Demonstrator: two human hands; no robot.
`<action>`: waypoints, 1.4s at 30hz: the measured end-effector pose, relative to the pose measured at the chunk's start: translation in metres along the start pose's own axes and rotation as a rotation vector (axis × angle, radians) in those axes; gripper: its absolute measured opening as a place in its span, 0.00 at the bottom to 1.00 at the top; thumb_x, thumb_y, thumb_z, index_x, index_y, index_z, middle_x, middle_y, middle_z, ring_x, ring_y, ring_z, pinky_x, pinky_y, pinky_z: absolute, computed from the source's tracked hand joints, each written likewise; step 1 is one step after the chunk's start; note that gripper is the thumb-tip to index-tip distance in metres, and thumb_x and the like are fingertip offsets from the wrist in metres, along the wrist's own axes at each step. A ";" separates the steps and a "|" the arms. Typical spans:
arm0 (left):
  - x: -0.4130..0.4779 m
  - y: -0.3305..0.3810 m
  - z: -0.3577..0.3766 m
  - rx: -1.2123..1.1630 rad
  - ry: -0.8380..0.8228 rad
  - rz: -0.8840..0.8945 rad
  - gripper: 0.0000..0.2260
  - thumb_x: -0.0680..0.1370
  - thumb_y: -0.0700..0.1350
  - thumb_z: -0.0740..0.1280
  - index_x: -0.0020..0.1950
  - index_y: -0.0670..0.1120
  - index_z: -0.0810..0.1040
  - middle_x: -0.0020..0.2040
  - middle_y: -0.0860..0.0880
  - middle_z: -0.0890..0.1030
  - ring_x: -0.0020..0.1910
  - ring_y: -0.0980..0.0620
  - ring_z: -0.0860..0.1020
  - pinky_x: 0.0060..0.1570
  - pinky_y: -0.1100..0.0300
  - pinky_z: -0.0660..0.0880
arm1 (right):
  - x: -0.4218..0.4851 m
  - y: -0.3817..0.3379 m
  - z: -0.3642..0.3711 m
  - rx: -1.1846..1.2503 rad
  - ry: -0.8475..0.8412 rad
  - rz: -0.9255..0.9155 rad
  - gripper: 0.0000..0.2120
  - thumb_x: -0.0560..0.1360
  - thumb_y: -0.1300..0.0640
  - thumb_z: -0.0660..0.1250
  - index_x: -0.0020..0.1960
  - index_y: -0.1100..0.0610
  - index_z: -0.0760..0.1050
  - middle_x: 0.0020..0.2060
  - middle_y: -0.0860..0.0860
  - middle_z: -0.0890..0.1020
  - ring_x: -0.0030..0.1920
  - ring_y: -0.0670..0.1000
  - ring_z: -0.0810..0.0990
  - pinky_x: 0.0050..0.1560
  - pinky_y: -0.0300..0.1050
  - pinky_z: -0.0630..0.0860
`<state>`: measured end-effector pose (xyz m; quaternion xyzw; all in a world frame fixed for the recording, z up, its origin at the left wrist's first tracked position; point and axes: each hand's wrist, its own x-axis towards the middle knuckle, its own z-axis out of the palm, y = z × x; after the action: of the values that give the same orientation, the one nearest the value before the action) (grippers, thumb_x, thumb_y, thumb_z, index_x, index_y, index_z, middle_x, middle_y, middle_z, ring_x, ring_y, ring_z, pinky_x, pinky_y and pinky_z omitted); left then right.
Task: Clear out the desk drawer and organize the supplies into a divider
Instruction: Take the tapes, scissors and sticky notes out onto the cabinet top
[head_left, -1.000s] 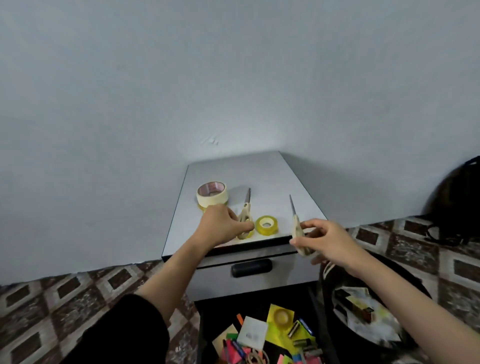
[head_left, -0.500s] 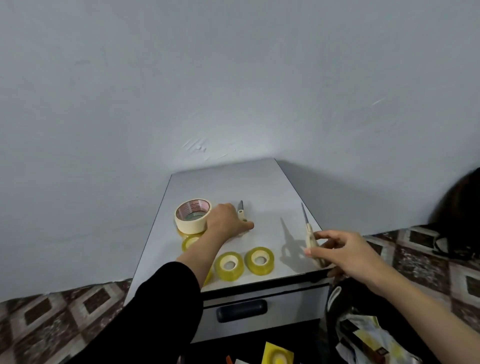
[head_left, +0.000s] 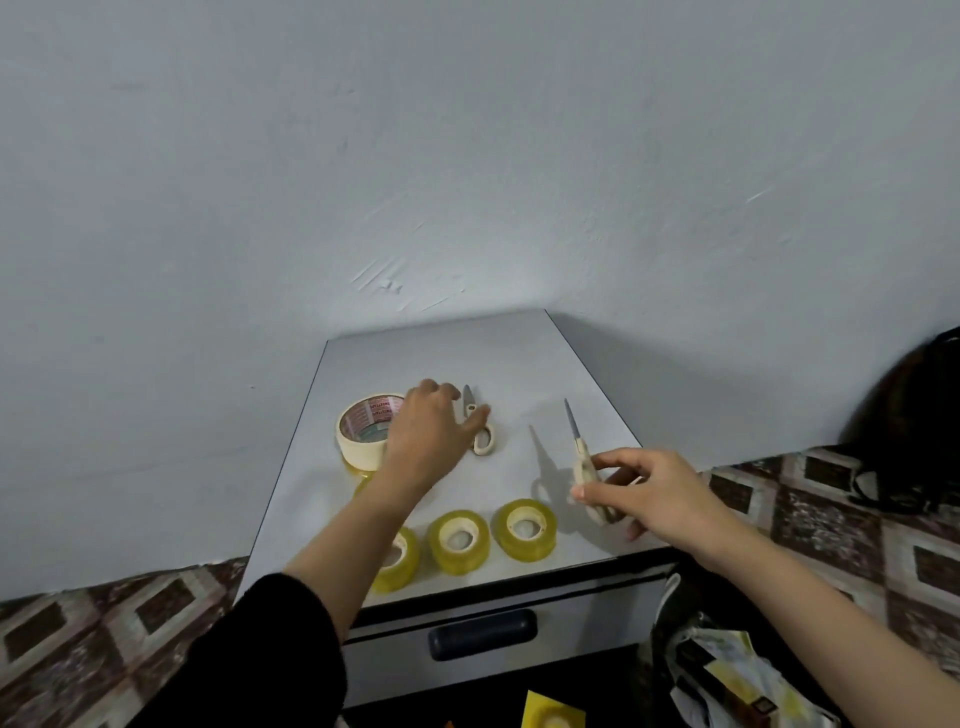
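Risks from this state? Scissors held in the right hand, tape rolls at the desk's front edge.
1. The right hand pinches the raised scissors by the handle only, blade clear of the desktop. If that grip is loose, they could fall.
2. The yellow tape rolls sit near the front edge, one under the left forearm. Pulling that arm back could knock them off.

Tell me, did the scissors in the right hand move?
Yes. The scissors held by the right hand moved left, away from the cabinet top's right edge and nearer the rightmost yellow tape roll.
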<state>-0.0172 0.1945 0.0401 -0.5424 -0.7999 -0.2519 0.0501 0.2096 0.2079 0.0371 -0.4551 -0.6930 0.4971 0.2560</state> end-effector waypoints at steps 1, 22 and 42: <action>-0.007 -0.008 -0.007 -0.081 0.097 -0.005 0.20 0.77 0.55 0.64 0.60 0.41 0.77 0.58 0.43 0.77 0.57 0.45 0.75 0.54 0.54 0.71 | 0.001 -0.002 0.003 -0.016 -0.007 -0.001 0.16 0.66 0.53 0.77 0.52 0.52 0.79 0.37 0.52 0.79 0.35 0.49 0.78 0.30 0.42 0.77; -0.075 -0.120 -0.013 -0.298 0.110 -0.280 0.20 0.79 0.50 0.61 0.63 0.36 0.74 0.61 0.38 0.76 0.61 0.42 0.73 0.61 0.53 0.67 | 0.103 -0.042 0.074 -0.508 0.042 0.034 0.16 0.63 0.48 0.77 0.41 0.61 0.81 0.36 0.55 0.82 0.34 0.53 0.78 0.41 0.46 0.80; -0.079 -0.119 -0.021 -0.392 0.022 -0.302 0.22 0.79 0.53 0.61 0.68 0.41 0.70 0.66 0.42 0.73 0.64 0.46 0.71 0.63 0.54 0.67 | 0.099 -0.047 0.070 -0.659 0.105 0.010 0.34 0.67 0.39 0.73 0.63 0.62 0.73 0.61 0.56 0.77 0.60 0.57 0.75 0.57 0.47 0.72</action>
<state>-0.0953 0.0841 -0.0109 -0.4134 -0.8072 -0.4126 -0.0855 0.0903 0.2589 0.0440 -0.5416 -0.8003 0.2233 0.1279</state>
